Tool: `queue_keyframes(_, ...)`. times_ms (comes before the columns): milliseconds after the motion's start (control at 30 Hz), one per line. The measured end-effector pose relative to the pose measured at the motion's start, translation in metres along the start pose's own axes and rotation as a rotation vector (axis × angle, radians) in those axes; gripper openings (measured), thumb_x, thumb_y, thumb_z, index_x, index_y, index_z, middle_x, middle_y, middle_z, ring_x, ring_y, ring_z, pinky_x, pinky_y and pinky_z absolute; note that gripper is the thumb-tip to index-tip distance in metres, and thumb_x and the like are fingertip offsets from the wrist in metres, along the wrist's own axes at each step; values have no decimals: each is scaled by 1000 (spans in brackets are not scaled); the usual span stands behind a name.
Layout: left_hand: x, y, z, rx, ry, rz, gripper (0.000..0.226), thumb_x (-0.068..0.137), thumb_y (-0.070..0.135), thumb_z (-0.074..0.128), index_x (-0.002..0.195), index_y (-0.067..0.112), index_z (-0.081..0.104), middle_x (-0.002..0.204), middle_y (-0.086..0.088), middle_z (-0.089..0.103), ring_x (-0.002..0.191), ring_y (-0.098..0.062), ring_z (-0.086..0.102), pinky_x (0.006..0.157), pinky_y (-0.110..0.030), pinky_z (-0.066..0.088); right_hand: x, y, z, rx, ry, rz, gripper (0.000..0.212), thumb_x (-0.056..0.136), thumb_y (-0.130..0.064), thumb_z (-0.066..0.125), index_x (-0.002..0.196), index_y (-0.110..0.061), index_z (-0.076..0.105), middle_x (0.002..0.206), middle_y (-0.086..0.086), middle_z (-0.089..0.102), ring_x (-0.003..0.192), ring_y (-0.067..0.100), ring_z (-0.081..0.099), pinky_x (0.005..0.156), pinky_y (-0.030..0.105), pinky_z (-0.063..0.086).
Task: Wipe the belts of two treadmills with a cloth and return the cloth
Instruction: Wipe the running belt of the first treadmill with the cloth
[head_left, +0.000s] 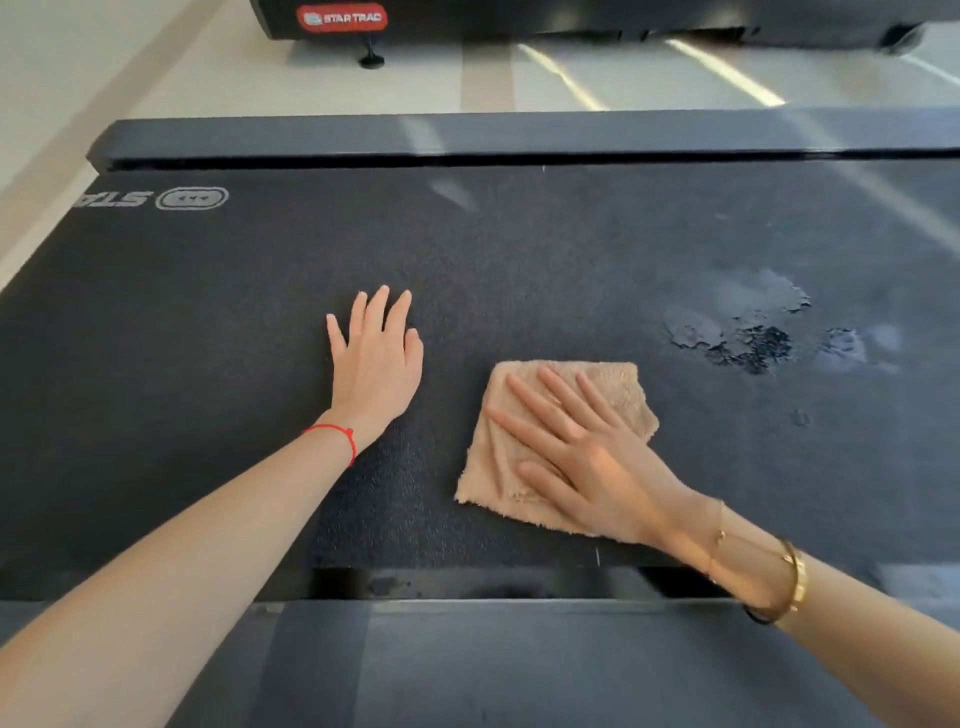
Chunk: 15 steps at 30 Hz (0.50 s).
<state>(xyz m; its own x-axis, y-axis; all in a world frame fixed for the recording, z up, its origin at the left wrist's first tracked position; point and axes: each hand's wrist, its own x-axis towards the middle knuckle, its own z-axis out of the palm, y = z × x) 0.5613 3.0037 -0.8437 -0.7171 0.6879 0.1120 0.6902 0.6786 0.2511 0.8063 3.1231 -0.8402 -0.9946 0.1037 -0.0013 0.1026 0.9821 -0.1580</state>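
While pressing flat w/ fingers spread and straight, right hand (576, 452) bears on the cloth (556, 441), pinning it to the belt (208, 322); nothing curled round it, palm-down contact only.

Left hand (376, 364): also flat, fingers straight and close together, resting bare on belt just left of cloth, apart from it. Looks like a brace. Red string (337, 439) at left wrist; gold bangle (789, 582) + thin chain at right wrist.

Cloth: tan/peach, fluffy pile, roughly square, folded or doubled, edges a bit ragged, creased under the fingers. Lies mid-belt, nearer the near edge, approx. centre-right of view.

Belt: dark, grainy texture, white logo at far left. Wet patch (743, 332) w/ glare to the right of cloth, near but not touching it; appears not yet wiped.

Risks (judgement):
- Cloth held by pressure only; a fast stroke on the grippy texture could bunch it or let it slip from under the palm.
- Belt may roll under the braced left hand, shifting balance.
- Wet patch could smear rather than lift if cloth is already damp; can't tell.
- Bangle may scrape side rail (467, 618).

Beyond: second treadmill (343, 21), red badge, on pale floor (156, 78).
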Motion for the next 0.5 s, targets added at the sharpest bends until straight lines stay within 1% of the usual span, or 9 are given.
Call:
queue_keyframes(67, -10, 12, 4, -18, -16, 8, 53, 105, 30, 31, 156, 22, 24, 164, -3, 18, 153, -23, 8, 121, -59, 4, -8, 13, -3, -18, 7, 57, 56, 105, -55, 15, 157, -38, 4, 166, -7, -3, 153, 21, -11, 123, 44, -6)
queue_keyframes(100, -13, 18, 6, -22, -18, 14, 53, 104, 30, 31, 157, 22, 23, 164, -2, 17, 153, -23, 7, 121, -60, 3, -6, 24, -4, -28, 9, 116, 56, 104, -54, 13, 157, -38, 3, 166, -7, -4, 153, 22, -11, 123, 45, -6)
queue_keyframes(233, -19, 39, 12, -25, -27, 47, 54, 104, 31, 31, 157, 22, 22, 165, -2, 17, 153, -22, 7, 121, -60, 3, 32, 79, -21, 9, 26, 545, 57, 103, -51, 16, 158, -36, 7, 166, -1, -4, 153, 27, -8, 122, 49, -6)
queue_keyframes(267, -19, 44, 14, -23, -29, 62, 54, 104, 31, 31, 157, 22, 22, 165, -2, 17, 153, -22, 7, 121, -60, 3, 41, 84, -24, 12, 25, 617, 57, 104, -51, 16, 158, -35, 7, 166, 0, -5, 152, 27, -9, 122, 50, -7)
queue_keyframes(300, -19, 50, 15, -25, -29, 74, 54, 104, 30, 31, 157, 22, 22, 165, -3, 17, 153, -22, 7, 121, -61, 3, 45, 84, -24, 8, 23, 647, 57, 104, -51, 15, 158, -33, 7, 166, 0, -5, 152, 28, -10, 122, 50, -8)
queue_keyframes(333, -19, 55, 16, -31, -28, 79, 53, 104, 30, 31, 156, 22, 22, 164, -3, 17, 153, -23, 8, 121, -61, 4, 46, 78, -23, 9, 22, 632, 58, 104, -51, 14, 158, -33, 6, 166, 1, -6, 152, 29, -10, 122, 50, -9)
queue_keyframes(367, -18, 59, 18, -36, -24, 82, 53, 105, 29, 31, 156, 22, 22, 164, -3, 18, 153, -23, 8, 120, -61, 4, 42, 69, -20, 11, 17, 580, 59, 103, -52, 12, 158, -32, 6, 166, 1, -6, 152, 29, -11, 121, 49, -11)
queue_keyframes(433, -15, 65, 20, -43, -20, 96, 52, 104, 28, 31, 156, 21, 23, 164, -4, 19, 153, -24, 9, 120, -62, 5, 20, 40, -13, 3, 8, 413, 62, 100, -55, 7, 158, -33, 5, 166, 0, -6, 152, 29, -12, 121, 48, -12)
queue_keyframes(500, -11, 70, 21, -59, -24, 111, 52, 104, 27, 31, 156, 21, 24, 164, -4, 19, 153, -23, 8, 120, -62, 5, -10, 13, -5, -12, 5, 265, 59, 103, -55, 11, 158, -34, 6, 166, -3, -4, 152, 26, -12, 122, 46, -11)
